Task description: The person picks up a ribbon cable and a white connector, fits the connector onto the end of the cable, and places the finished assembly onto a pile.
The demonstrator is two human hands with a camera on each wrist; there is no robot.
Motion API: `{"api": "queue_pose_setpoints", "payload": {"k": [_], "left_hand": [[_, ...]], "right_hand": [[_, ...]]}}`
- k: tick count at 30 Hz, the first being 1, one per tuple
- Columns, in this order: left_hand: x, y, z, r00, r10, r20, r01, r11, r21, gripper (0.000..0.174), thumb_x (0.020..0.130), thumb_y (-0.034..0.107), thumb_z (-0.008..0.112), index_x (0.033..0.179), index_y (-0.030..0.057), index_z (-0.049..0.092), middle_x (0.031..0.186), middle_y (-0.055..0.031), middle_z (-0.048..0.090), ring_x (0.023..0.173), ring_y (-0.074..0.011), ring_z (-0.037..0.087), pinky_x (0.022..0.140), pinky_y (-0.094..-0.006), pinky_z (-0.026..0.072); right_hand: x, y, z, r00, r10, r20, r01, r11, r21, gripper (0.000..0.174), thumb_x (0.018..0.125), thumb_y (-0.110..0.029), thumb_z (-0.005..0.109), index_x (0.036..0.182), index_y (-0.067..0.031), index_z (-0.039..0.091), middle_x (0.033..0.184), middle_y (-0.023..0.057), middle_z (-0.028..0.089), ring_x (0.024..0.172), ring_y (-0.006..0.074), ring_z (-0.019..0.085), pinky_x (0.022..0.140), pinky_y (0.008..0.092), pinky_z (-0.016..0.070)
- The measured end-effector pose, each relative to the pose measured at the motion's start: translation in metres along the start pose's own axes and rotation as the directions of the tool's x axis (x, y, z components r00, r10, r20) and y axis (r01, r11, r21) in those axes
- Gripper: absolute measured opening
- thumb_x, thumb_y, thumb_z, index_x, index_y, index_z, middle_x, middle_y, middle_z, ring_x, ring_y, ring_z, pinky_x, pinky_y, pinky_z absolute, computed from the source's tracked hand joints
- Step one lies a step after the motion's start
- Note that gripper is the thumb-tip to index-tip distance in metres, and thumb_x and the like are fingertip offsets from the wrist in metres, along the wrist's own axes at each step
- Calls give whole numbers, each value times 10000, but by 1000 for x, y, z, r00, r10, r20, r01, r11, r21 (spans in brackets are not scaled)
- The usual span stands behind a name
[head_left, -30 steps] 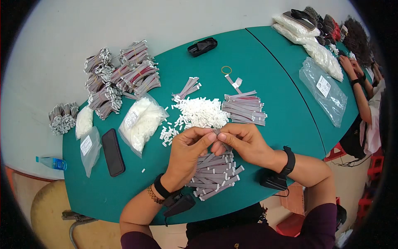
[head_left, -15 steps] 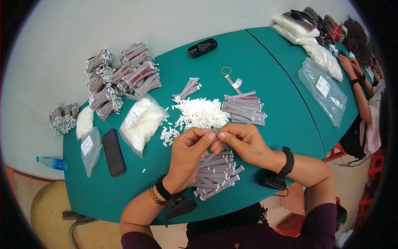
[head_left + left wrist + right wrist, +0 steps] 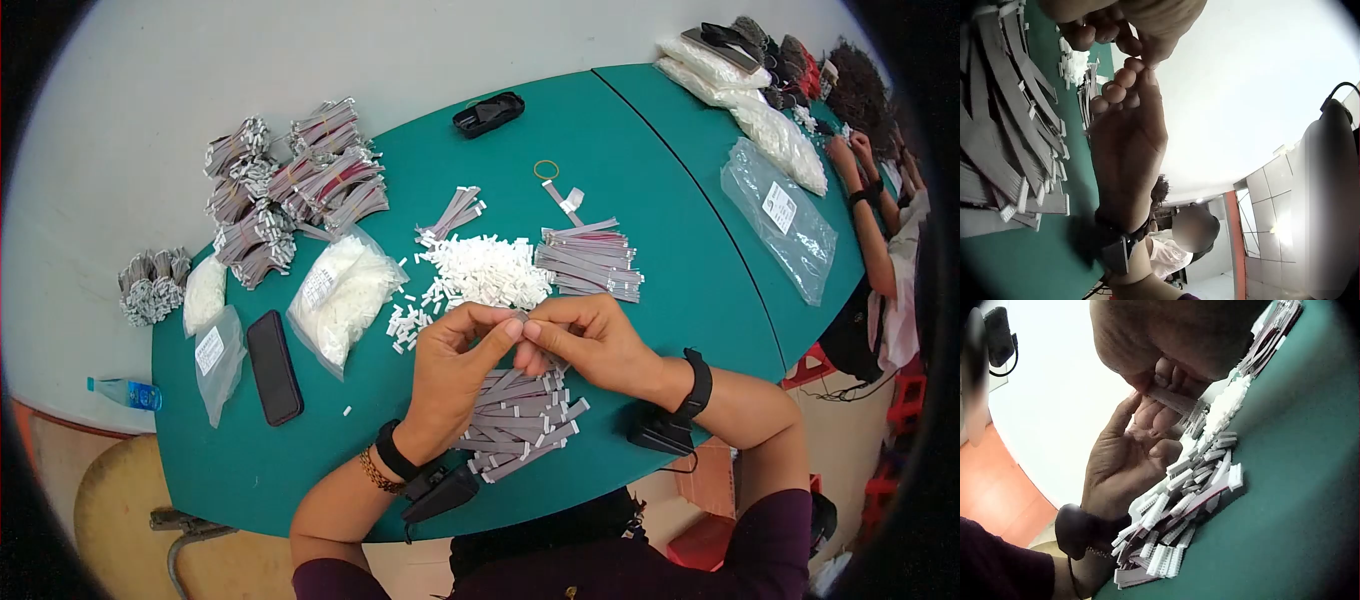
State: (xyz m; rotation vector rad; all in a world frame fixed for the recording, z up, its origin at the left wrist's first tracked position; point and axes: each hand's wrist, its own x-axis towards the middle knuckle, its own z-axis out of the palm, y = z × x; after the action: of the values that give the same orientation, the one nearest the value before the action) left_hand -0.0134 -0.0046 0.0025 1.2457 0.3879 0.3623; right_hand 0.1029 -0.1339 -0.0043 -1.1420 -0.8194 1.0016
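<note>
In the head view my left hand (image 3: 450,365) and right hand (image 3: 600,350) meet fingertip to fingertip. Between them they pinch a short grey ribbon cable (image 3: 1175,400), whose flat strip shows under the right hand in the right wrist view. Fingers hide the end being handled. Beneath the hands lies a pile of grey ribbon cables with white connectors (image 3: 520,425). Just beyond the fingertips is a heap of small white connector housings (image 3: 488,272). To its right lies a stack of ribbon cables (image 3: 590,262), with a few more cables (image 3: 455,213) behind the heap.
Bundled cables (image 3: 300,180) are piled at the back left. Nearby are a bag of white housings (image 3: 340,290), a phone (image 3: 275,368) and a flat plastic bag (image 3: 218,360). A rubber band (image 3: 546,169) and a black case (image 3: 488,114) lie farther back. Another person's arms (image 3: 870,215) are at right.
My two hands stay together, with a slight shift of the right fingers and the cable turned so less of it shows. The other person's hands have moved a little.
</note>
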Motion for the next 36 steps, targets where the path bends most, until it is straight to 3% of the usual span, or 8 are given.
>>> {"api": "queue_pose_setpoints", "payload": {"k": [2, 8, 11, 14, 17, 23, 26, 36], "left_hand": [[0, 3, -2, 998, -49, 25, 50, 998, -28, 151, 825, 72, 656, 944, -17, 631, 893, -57, 643, 802, -85, 572, 742, -225, 458], [1, 5, -3, 997, -74, 26, 74, 997, 28, 180, 832, 75, 647, 983, -23, 641, 924, -69, 647, 842, -99, 585, 768, -231, 461], [1, 4, 0, 1000, -26, 18, 26, 1000, 6, 163, 834, 98, 650, 962, -3, 653, 846, -23, 642, 626, -30, 451, 533, -172, 334], [0, 3, 0, 999, -51, 12, 51, 998, -38, 161, 834, 92, 648, 964, -3, 652, 853, -29, 645, 635, -30, 462, 540, -173, 337], [1, 4, -3, 998, -52, 31, 52, 999, 9, 153, 833, 72, 645, 960, -13, 648, 895, -59, 651, 827, -92, 583, 759, -223, 459], [2, 1, -5, 998, 30, 50, -33, 997, 71, 110, 836, 69, 641, 914, -8, 646, 859, -54, 651, 779, -79, 568, 727, -217, 448], [3, 2, 1, 996, 90, -28, -88, 995, 53, 79, 829, 78, 646, 876, 16, 637, 781, -23, 624, 625, -47, 451, 563, -186, 336], [5, -2, -1, 997, 52, 56, -56, 996, 69, 99, 852, 117, 623, 900, 30, 617, 791, -7, 608, 649, -45, 452, 582, -196, 346]], "right_hand": [[0, 0, -1, 1000, 2, -3, -2, 1000, -21, 229, 944, -171, 482, 914, 10, 620, 776, 55, 647, 679, 81, 598, 618, 218, 492], [-1, -1, 0, 1000, 13, -5, -13, 1000, -24, 228, 942, -155, 482, 888, 13, 627, 770, 48, 643, 660, 74, 583, 607, 218, 487], [-1, -2, 2, 1000, 16, -9, -16, 1000, -19, 233, 941, -154, 482, 877, 15, 629, 761, 44, 640, 654, 71, 578, 603, 220, 486], [-1, -2, 2, 1000, 9, -9, -9, 999, -37, 233, 940, -149, 483, 875, 23, 625, 757, 41, 637, 653, 69, 578, 598, 220, 486], [-1, -1, 1, 1000, -15, -18, 13, 997, -80, 224, 937, -140, 486, 875, 26, 624, 753, 37, 633, 650, 68, 576, 594, 217, 485], [-2, -1, 4, 999, -37, -37, 32, 990, -135, 187, 926, -123, 509, 874, 16, 623, 736, 24, 622, 635, 57, 560, 583, 207, 473], [-1, -6, 7, 996, -15, -90, 5, 995, -100, 171, 917, -122, 526, 870, 10, 624, 723, 17, 611, 628, 48, 545, 570, 199, 459], [1, -3, 2, 994, 1, -109, -14, 993, -121, 169, 900, -140, 556, 861, 0, 641, 705, 8, 605, 630, 41, 527, 559, 196, 440]]}}
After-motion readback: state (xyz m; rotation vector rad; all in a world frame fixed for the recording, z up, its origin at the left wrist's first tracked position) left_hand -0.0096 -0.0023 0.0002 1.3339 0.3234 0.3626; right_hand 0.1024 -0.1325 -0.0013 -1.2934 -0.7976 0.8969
